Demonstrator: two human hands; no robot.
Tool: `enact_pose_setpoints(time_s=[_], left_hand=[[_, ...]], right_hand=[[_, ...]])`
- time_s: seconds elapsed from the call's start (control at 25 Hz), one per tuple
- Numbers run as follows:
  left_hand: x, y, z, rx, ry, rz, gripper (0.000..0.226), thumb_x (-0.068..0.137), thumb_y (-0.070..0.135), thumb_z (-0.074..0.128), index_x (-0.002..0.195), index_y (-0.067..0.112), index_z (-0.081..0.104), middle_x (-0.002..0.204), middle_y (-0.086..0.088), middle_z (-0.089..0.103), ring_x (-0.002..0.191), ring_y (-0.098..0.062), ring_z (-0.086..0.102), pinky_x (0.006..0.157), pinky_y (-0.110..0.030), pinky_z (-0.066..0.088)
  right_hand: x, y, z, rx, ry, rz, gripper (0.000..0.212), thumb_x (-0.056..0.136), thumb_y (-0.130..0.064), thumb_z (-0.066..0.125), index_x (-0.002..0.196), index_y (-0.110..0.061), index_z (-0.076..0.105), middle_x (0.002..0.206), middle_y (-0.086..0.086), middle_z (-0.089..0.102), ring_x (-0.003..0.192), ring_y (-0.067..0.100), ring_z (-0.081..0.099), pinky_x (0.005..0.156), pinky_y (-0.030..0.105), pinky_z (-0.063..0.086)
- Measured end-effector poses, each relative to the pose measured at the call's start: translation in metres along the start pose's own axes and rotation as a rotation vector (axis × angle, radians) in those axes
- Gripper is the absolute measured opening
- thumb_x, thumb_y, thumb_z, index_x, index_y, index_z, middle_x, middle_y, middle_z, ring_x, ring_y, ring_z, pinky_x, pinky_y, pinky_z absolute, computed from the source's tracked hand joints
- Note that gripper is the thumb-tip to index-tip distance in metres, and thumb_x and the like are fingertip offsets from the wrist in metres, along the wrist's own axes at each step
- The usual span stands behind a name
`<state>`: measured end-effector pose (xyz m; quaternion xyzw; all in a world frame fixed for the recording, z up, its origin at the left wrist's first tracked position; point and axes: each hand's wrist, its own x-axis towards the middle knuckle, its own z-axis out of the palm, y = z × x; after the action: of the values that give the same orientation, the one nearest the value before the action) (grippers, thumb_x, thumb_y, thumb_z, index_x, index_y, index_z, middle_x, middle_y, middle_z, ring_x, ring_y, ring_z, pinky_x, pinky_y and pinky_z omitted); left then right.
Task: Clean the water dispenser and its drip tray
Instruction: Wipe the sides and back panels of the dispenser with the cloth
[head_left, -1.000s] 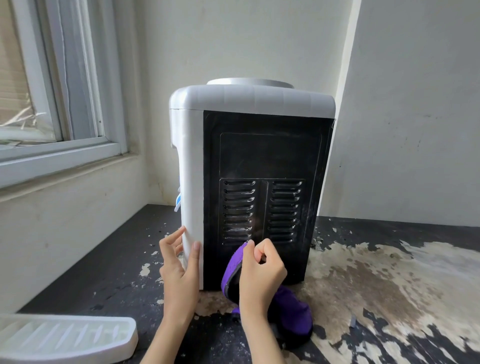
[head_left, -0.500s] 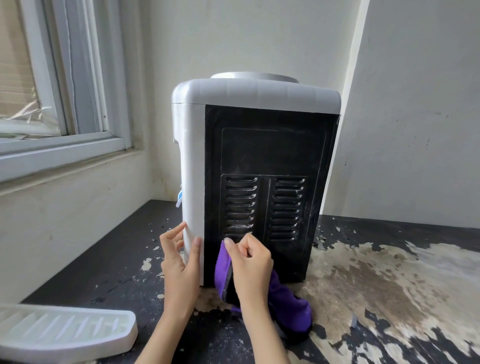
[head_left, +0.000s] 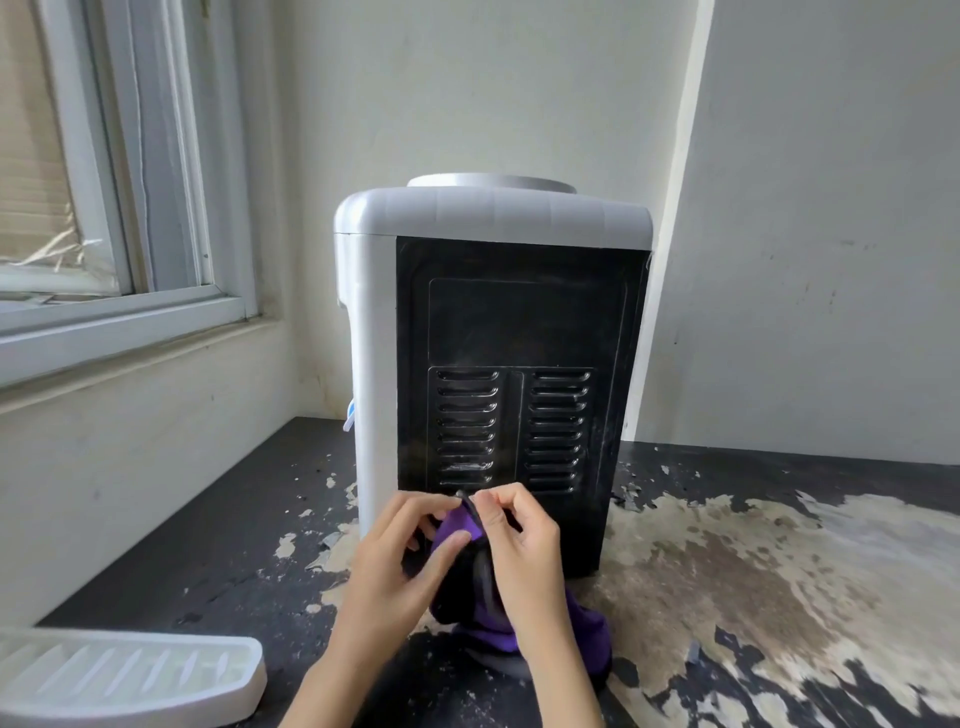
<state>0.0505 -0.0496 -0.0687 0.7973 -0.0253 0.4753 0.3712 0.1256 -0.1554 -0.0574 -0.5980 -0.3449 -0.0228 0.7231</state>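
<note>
Both the left hand (head_left: 395, 561) and right hand (head_left: 524, 540) pinch the purple cloth (head_left: 457, 530) at the foot of the water dispenser (head_left: 493, 332), whose black rear panel (head_left: 519, 322) shows smudges. The drip tray (head_left: 130, 675) lies detached on the counter (head_left: 234, 519), well apart; wiping appears incomplete.

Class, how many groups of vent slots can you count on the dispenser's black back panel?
2: the left vent group and the right vent group, side by side on the back panel; the hands may hide lower slots.
</note>
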Motion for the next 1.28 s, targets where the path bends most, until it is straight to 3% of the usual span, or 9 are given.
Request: enact_pose_setpoints(time_s=[0.16, 0.36, 0.6, 0.72, 0.8, 0.92, 1.04, 1.16, 1.28], left_hand=[[0.003, -0.001, 0.001, -0.043, 0.118, -0.121, 0.037, 0.085, 0.002, 0.064, 0.094, 0.038, 0.062, 0.086, 0.013, 0.062, 0.077, -0.009, 0.060, 0.065, -0.024, 0.052], [0.008, 0.015, -0.005, -0.095, 0.227, -0.062, 0.027, 0.090, 0.014, 0.058, 0.096, 0.039, 0.064, 0.092, 0.014, 0.062, 0.086, -0.007, 0.060, 0.072, -0.011, 0.045], [0.028, 0.033, -0.017, -0.172, 0.261, -0.051, 0.034, 0.088, 0.007, 0.043, 0.085, 0.035, 0.063, 0.090, 0.011, 0.061, 0.088, -0.006, 0.058, 0.078, -0.014, 0.043], [0.047, 0.050, -0.025, -0.224, 0.224, -0.014, 0.039, 0.086, 0.004, 0.042, 0.083, 0.037, 0.062, 0.091, 0.002, 0.063, 0.088, -0.014, 0.060, 0.080, -0.020, 0.046], [0.063, 0.064, -0.032, -0.256, 0.187, 0.024, 0.039, 0.087, 0.003, 0.042, 0.084, 0.037, 0.062, 0.094, -0.007, 0.063, 0.090, -0.021, 0.061, 0.082, -0.031, 0.049], [0.083, 0.082, -0.042, -0.256, 0.169, 0.047, 0.040, 0.089, 0.002, 0.041, 0.085, 0.036, 0.062, 0.096, -0.011, 0.062, 0.091, -0.027, 0.061, 0.083, -0.044, 0.049], [0.085, 0.091, -0.047, -0.197, 0.168, 0.093, 0.042, 0.088, -0.010, 0.041, 0.087, 0.025, 0.064, 0.095, -0.005, 0.061, 0.093, -0.023, 0.061, 0.085, -0.028, 0.048], [0.070, 0.094, -0.044, -0.100, 0.132, 0.083, 0.036, 0.090, -0.018, 0.041, 0.090, 0.008, 0.066, 0.094, -0.005, 0.059, 0.086, -0.010, 0.061, 0.082, -0.009, 0.044], [0.059, 0.083, -0.049, -0.019, 0.201, 0.045, 0.033, 0.091, -0.012, 0.047, 0.088, 0.015, 0.067, 0.091, 0.007, 0.060, 0.085, -0.005, 0.061, 0.079, -0.009, 0.043]], right_hand=[[-0.003, -0.004, -0.008, -0.101, -0.121, 0.058, 0.038, 0.077, -0.055, 0.067, 0.077, -0.017, 0.061, 0.074, 0.011, 0.059, 0.068, 0.011, 0.057, 0.066, 0.024, 0.046], [-0.019, -0.017, -0.012, -0.488, -0.362, 0.080, 0.052, 0.061, -0.056, 0.077, 0.099, -0.038, 0.045, 0.099, -0.019, 0.054, 0.100, -0.001, 0.050, 0.085, 0.022, 0.044], [-0.014, -0.031, -0.027, -0.371, -0.278, -0.009, 0.029, 0.081, -0.022, 0.073, 0.093, -0.042, 0.055, 0.093, -0.019, 0.064, 0.091, -0.004, 0.059, 0.078, 0.010, 0.041], [-0.006, -0.044, -0.033, -0.273, -0.307, -0.021, 0.014, 0.081, -0.034, 0.070, 0.092, -0.033, 0.060, 0.093, -0.006, 0.065, 0.090, 0.010, 0.060, 0.082, 0.022, 0.048], [0.001, -0.059, -0.037, -0.239, -0.344, -0.043, 0.024, 0.077, -0.048, 0.066, 0.094, -0.033, 0.059, 0.094, 0.001, 0.062, 0.091, 0.021, 0.058, 0.086, 0.033, 0.049], [0.011, -0.086, -0.043, -0.203, -0.379, -0.093, 0.011, 0.084, -0.043, 0.064, 0.091, -0.035, 0.060, 0.077, -0.005, 0.050, 0.071, 0.018, 0.044, 0.074, 0.019, 0.042], [0.010, -0.096, -0.048, -0.223, -0.388, -0.122, 0.008, 0.089, -0.033, 0.061, 0.085, -0.028, 0.065, 0.077, -0.013, 0.052, 0.069, 0.000, 0.044, 0.071, 0.014, 0.038], [-0.008, -0.085, -0.037, -0.248, -0.459, -0.034, 0.020, 0.075, -0.052, 0.066, 0.074, -0.032, 0.064, 0.079, -0.015, 0.059, 0.068, -0.002, 0.048, 0.068, 0.013, 0.040], [-0.025, -0.067, -0.026, -0.318, -0.393, -0.015, 0.015, 0.081, -0.028, 0.071, 0.069, -0.027, 0.062, 0.077, -0.008, 0.060, 0.066, -0.001, 0.050, 0.061, 0.014, 0.042]])
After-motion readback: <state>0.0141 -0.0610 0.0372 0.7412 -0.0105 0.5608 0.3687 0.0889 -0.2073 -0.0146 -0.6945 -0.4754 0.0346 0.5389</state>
